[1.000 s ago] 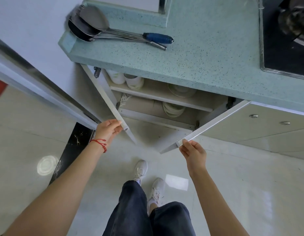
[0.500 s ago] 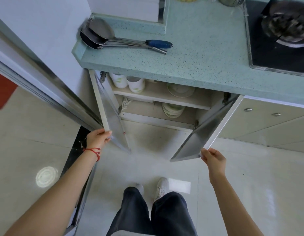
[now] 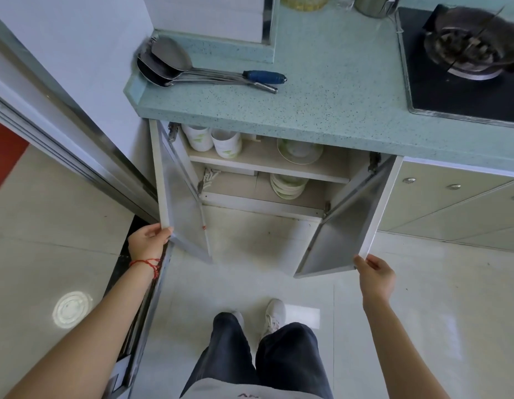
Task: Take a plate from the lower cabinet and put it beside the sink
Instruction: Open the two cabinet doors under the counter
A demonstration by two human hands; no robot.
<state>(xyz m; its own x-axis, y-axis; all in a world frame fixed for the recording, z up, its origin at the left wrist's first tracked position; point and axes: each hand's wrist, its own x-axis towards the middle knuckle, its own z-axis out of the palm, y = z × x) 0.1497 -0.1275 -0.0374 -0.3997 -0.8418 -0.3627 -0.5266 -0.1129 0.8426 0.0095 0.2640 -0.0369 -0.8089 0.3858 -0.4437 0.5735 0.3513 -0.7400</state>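
The lower cabinet under the teal counter stands with both doors swung wide. My left hand [image 3: 148, 239] grips the bottom corner of the left door [image 3: 178, 197]. My right hand [image 3: 375, 276] holds the bottom corner of the right door [image 3: 350, 223]. Inside, a stack of white plates [image 3: 287, 185] sits on the lower level at the right. A shallow white dish [image 3: 299, 152] rests on the upper shelf above it. Two stacks of white bowls [image 3: 212, 141] stand at the shelf's left. No sink is in view.
The teal speckled counter [image 3: 322, 90] carries metal ladles and a blue-handled spatula [image 3: 192, 70] at its left end. A black gas stove [image 3: 466, 61] lies at the right. A sliding-door frame [image 3: 77, 145] runs along my left. My legs and shoes [image 3: 267, 335] stand on pale floor tiles.
Both doors have swung from half open to wide open, my hands moving apart with them. The view has pulled back, showing more of the cabinet's inside.
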